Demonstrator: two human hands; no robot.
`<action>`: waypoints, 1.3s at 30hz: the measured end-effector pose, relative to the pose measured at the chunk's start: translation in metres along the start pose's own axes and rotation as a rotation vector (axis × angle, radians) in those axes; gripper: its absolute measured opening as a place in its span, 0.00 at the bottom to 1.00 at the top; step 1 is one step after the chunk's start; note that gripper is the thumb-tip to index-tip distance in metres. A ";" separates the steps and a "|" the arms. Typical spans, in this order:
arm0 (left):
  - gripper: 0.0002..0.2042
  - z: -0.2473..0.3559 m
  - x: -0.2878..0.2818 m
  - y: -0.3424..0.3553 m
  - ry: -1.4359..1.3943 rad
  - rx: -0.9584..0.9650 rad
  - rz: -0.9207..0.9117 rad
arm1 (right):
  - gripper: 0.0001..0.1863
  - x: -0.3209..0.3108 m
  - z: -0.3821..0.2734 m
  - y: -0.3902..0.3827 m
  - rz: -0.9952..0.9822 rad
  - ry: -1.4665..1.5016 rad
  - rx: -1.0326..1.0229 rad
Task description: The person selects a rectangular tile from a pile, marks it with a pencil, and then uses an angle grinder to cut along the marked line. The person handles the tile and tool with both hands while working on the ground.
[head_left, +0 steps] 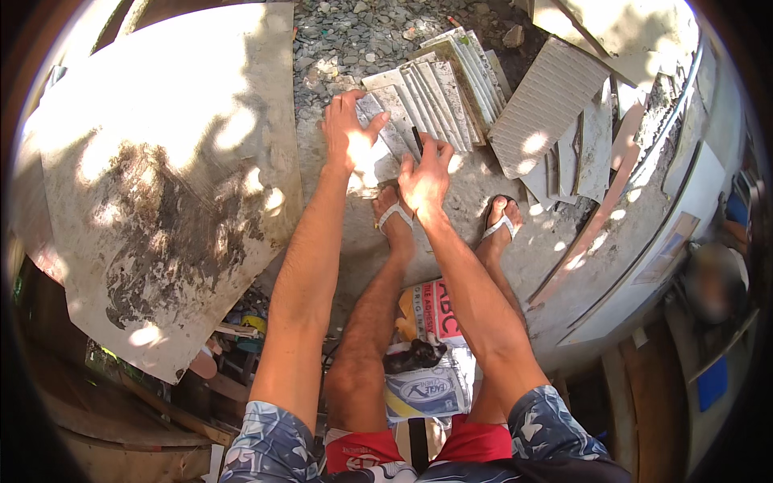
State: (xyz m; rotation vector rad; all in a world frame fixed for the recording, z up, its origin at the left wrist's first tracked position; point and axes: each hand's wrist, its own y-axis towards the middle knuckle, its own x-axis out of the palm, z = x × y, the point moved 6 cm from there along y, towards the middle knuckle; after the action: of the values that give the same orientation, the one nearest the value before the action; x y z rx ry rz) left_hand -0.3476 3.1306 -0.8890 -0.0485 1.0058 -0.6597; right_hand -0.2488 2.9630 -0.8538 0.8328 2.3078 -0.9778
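While dusty, both hands (pixel 386 153) press flat rectangular grey tiles (pixel 423 101).

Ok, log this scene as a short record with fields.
place: outdoors, sun-dappled concrete ground with gravel beyond
left hand: fingers spread flat on a tile in the row
right hand: resting on the near end of the tile row
tile row: grey tiles leaning on edge, fanned
ribbed tile: lying to the right, underside up
board: large, stained, on the left
feet: in sandals
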 end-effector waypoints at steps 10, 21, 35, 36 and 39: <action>0.24 -0.016 -0.024 -0.003 -0.021 0.016 -0.153 | 0.14 0.004 -0.023 0.010 -0.146 -0.157 0.063; 0.26 0.022 -0.009 -0.042 -0.229 -0.053 -0.120 | 0.10 -0.107 0.085 -0.013 -0.238 0.727 0.555; 0.31 0.146 -0.019 -0.119 -1.161 -0.255 -0.505 | 0.10 -0.106 0.077 -0.053 -0.641 1.359 0.764; 0.31 0.145 -0.020 -0.117 -1.135 -0.235 -0.501 | 0.10 -0.105 0.078 -0.052 -0.656 1.365 0.743; 0.28 0.137 -0.019 -0.114 -1.095 -0.230 -0.451 | 0.11 -0.104 0.080 -0.050 -0.652 1.341 0.701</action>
State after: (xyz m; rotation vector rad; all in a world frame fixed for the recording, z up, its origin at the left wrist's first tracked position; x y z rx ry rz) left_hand -0.3016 3.0135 -0.7615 -0.7739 -0.0131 -0.7731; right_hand -0.1956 2.8393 -0.8139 1.2828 3.5453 -2.0148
